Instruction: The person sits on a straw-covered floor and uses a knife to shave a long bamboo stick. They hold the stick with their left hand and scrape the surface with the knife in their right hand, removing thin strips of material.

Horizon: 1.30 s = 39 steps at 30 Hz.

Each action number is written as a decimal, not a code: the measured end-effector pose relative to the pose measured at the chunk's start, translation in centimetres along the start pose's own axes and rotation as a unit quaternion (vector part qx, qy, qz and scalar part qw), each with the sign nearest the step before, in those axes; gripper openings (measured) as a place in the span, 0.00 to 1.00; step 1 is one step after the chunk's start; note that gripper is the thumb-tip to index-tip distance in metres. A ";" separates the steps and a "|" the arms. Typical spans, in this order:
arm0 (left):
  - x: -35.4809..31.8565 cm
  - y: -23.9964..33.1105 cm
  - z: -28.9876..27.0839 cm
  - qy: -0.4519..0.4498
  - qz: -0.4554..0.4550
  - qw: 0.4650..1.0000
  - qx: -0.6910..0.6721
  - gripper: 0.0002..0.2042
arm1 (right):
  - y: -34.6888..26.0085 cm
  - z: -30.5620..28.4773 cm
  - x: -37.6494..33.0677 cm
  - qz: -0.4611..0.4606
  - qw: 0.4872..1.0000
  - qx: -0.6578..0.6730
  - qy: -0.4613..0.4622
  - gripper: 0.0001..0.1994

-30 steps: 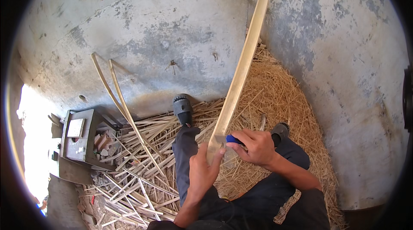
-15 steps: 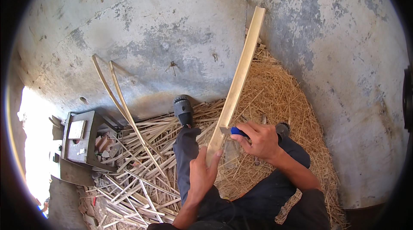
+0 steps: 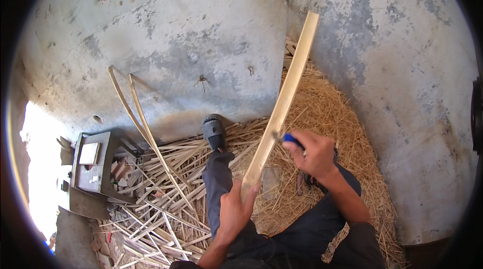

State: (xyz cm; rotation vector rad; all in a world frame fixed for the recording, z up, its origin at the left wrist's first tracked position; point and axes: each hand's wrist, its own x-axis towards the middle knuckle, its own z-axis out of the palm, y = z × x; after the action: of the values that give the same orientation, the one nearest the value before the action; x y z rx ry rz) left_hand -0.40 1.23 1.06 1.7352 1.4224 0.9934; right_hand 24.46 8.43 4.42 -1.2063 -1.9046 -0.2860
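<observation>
A long, pale split-bamboo strip [image 3: 283,103] slants up and away from me toward the wall corner, its hollow inner side showing. My left hand [image 3: 236,209] grips its near end, thumb laid on the inner face. My right hand [image 3: 314,152] is closed round the blue handle of a small scraper [image 3: 292,140]. The scraper's blade, blurred by motion, meets the strip's right edge a little below its middle. My fingers partly hide the handle.
Straw-like shavings [image 3: 327,103] heap up on the right. Thin bamboo slats [image 3: 166,218] cover the floor at left. Two bent strips [image 3: 143,123] lean on the peeling wall [image 3: 201,27]. A dark wooden stool-like frame [image 3: 103,168] stands far left. My shoe [image 3: 214,130] is beside the slats.
My right hand has moved the scraper up and away along the strip. The strip's far end has swung slightly right. My left hand keeps its hold with little movement.
</observation>
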 end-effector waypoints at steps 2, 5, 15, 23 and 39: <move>-1.1 -0.4 0.0 -0.021 -0.016 1.000 0.014 0.17 | 2.2 -0.4 1.1 0.028 0.999 -0.008 0.036 0.16; -2.6 -1.3 -0.2 -0.045 -0.043 0.998 0.032 0.17 | 5.4 -0.7 2.0 0.064 0.997 -0.010 0.036 0.18; -5.6 -3.9 -1.0 -0.065 -0.074 0.994 0.050 0.17 | 12.0 -0.4 3.7 0.148 0.987 -0.064 -0.006 0.24; -7.4 -5.3 -2.2 -0.091 -0.098 0.988 0.076 0.18 | 18.5 0.8 5.6 0.250 0.960 -0.121 -0.040 0.28; -2.3 -8.1 -3.6 -0.105 -0.116 0.982 -0.103 0.21 | 11.0 1.4 0.0 0.247 0.940 0.097 -0.214 0.23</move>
State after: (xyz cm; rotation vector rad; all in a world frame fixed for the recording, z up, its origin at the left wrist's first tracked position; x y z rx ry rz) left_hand -7.65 0.57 -4.55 1.4397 1.3017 0.7761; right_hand 32.85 14.88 0.98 -1.6495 -1.8413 0.4594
